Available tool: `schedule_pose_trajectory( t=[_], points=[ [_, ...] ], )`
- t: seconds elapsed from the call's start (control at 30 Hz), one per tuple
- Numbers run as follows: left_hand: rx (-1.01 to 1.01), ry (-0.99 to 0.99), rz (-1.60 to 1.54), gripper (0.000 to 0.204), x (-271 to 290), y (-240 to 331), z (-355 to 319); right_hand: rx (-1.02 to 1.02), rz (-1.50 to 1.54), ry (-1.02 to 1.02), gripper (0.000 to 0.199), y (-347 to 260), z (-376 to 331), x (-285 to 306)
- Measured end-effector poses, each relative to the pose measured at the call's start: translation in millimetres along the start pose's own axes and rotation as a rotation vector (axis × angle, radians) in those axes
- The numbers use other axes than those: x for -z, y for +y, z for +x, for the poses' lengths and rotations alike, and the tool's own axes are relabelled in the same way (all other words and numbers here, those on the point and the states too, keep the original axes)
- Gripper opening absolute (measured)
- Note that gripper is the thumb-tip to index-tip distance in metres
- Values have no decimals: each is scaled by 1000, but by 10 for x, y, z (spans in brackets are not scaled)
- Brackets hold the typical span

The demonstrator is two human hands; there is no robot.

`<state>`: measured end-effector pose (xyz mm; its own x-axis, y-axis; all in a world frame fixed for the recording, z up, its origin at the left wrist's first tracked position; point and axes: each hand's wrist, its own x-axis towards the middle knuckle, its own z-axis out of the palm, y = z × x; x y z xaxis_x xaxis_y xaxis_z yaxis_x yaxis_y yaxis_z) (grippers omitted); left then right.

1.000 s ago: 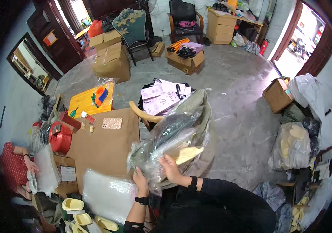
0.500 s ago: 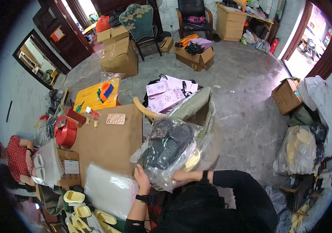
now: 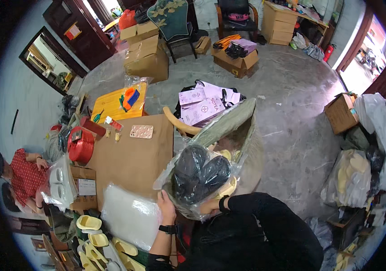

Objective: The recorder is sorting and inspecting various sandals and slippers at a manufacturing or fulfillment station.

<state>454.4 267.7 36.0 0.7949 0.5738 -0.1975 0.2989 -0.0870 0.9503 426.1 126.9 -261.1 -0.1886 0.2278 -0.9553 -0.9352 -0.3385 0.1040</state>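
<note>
A clear plastic bag [image 3: 232, 169] holding a pair of black slippers [image 3: 192, 174] is in front of me, over the mouth of a large grey-green woven sack [image 3: 252, 135]. My left hand [image 3: 166, 207] is closed at the bag's near left edge, thumb up, pinching the plastic. At the near right edge my right hand [image 3: 209, 206] appears bent round the bag, its fingers largely hidden by the plastic and the hand itself. Cream slippers [image 3: 229, 186] show inside the sack, beside and behind the black pair.
Left of the bag stands a brown carton [image 3: 125, 156] bearing a phone [image 3: 142, 131] and red strapping roll [image 3: 81, 144]. Clear plastic bags [image 3: 130, 217] lie stacked nearer me, above cream slippers [image 3: 97, 239]. Purple packages [image 3: 206, 104] lie beyond the sack. Another person [image 3: 26, 176] is at the far left.
The black slippers have turned from overlapping at a slant to lying side by side, and the bag sits flatter over the sack. My right hand moved slightly right. The whole view shifted a little.
</note>
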Motion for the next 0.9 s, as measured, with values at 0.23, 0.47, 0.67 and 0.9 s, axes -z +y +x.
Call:
schedule_pose_trajectory(
  t=[0.23,0.47,0.67,0.9],
  points=[
    [-152,26,108,25,140,-29,41,39,-1394,-438,22,-422,-1882,-374],
    [279,193,-435,35,260,-231,378,182,-1431,-487,29,22,-1771,-133],
    [254,95,-666,41,62,190,435,246,-1228,-594,28,-49,-1715,34],
    [-153,-227,177,37,-51,302,56,237,-1189,-371,19,-873,-2124,-193]
  ],
)
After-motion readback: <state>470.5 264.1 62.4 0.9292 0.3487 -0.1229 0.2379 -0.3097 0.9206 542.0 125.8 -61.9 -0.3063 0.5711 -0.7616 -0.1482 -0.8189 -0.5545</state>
